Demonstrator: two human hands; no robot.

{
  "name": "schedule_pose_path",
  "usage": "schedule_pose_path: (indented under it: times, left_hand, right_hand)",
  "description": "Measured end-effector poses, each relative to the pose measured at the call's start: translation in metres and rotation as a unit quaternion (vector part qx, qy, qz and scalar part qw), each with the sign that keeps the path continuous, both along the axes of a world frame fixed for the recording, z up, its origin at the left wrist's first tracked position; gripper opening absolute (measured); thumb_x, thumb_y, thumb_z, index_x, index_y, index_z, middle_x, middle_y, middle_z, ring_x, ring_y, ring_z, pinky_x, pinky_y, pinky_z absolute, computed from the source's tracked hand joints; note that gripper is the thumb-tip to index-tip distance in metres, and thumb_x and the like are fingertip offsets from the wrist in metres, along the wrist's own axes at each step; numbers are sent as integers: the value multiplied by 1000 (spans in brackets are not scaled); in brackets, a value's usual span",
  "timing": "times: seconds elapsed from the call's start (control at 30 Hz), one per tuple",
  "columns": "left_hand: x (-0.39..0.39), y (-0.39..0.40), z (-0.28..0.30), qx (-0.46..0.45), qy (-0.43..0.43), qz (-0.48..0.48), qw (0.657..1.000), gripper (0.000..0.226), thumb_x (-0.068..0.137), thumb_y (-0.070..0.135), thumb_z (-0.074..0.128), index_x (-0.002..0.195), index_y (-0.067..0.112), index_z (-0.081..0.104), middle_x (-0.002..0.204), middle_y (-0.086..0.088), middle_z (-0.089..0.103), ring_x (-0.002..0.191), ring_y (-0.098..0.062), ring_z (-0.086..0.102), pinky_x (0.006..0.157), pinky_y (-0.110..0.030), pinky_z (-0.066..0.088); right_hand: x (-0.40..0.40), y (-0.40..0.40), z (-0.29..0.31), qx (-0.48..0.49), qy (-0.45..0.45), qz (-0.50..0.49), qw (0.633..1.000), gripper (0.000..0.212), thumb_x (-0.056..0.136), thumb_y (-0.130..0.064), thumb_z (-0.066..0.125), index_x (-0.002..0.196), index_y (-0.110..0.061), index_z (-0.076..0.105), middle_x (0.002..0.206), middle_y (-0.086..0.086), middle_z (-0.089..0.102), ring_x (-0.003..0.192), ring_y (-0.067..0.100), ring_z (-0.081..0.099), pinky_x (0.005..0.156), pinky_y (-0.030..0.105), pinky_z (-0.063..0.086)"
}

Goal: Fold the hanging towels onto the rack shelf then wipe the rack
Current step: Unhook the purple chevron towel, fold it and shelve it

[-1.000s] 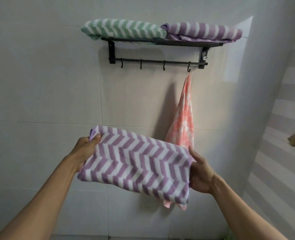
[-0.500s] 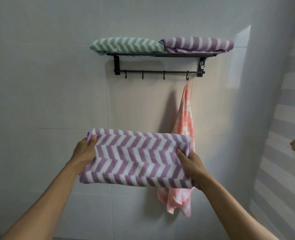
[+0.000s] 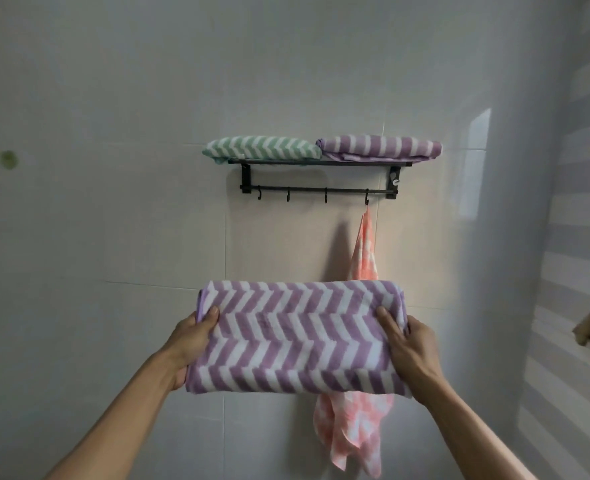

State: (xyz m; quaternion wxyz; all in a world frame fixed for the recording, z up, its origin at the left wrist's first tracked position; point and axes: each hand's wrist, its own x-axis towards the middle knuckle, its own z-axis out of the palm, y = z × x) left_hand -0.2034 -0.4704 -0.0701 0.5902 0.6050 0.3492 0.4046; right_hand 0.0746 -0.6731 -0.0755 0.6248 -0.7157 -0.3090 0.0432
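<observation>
Tiled wall, black rack [image 3: 318,163] upper centre: green towel [image 3: 262,147] and purple towel [image 3: 378,147] on shelf. Folded purple chevron towel [image 3: 298,337], lower centre, now squared flatter than second ago; left hand [image 3: 191,344] and right hand [image 3: 413,351] fingers curled round its ends. Pink towel [image 3: 364,251] on hook. Shelving likely next.

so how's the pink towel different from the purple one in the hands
The pink towel hangs unfolded from the rightmost hook of the rack; the purple chevron towel is folded into a flat rectangle, gripped at its ends by the left hand and right hand.
The pink towel is checked pink and white and droops in loose folds; the purple chevron towel has purple and white zigzag bands and lies smooth.
Neither is on the shelf yet.
</observation>
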Motion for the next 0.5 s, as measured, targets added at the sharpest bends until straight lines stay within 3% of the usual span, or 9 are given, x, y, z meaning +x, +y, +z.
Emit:
schedule_pose_path:
  times: [0.1,0.27,0.37,0.43,0.5]
  left_hand:
    - [-2,-3,18,96,18,64,993,31,103,47,43,124,29,56,100,4,68,90,-17,68,65,-24,52]
    - [-3,14,55,205,32,141,968,35,101,50,43,112,21,61,100,-4,67,89,-21,64,72,-29,47]
    - [0,36,81,223,28,175,958,39,101,51,43,100,16,62,96,-8,67,84,-24,63,70,-31,46]
    - [-1,58,97,229,32,188,955,47,100,52,44,94,10,63,94,-11,67,82,-26,62,66,-30,45]
    - [-2,86,111,228,26,192,954,54,98,55,47,87,6,66,90,-13,69,84,-31,64,70,-34,47]
  right_hand:
    - [-2,-5,18,9,-34,-20,999,65,80,-71,61,70,-7,66,62,8,67,65,33,66,67,49,57]
    - [-3,10,51,5,-48,-51,998,66,84,-69,60,61,-7,59,59,10,61,62,32,57,65,44,48]
    - [-9,29,69,-9,50,35,998,57,85,-64,65,84,-7,67,79,11,73,72,30,72,66,38,58]
    - [-14,43,81,-3,124,120,985,41,92,-43,69,100,-3,65,90,14,76,76,31,76,66,36,62]
    - [-12,65,91,8,97,140,985,31,99,-30,62,112,-2,63,99,14,76,84,31,76,74,40,63]
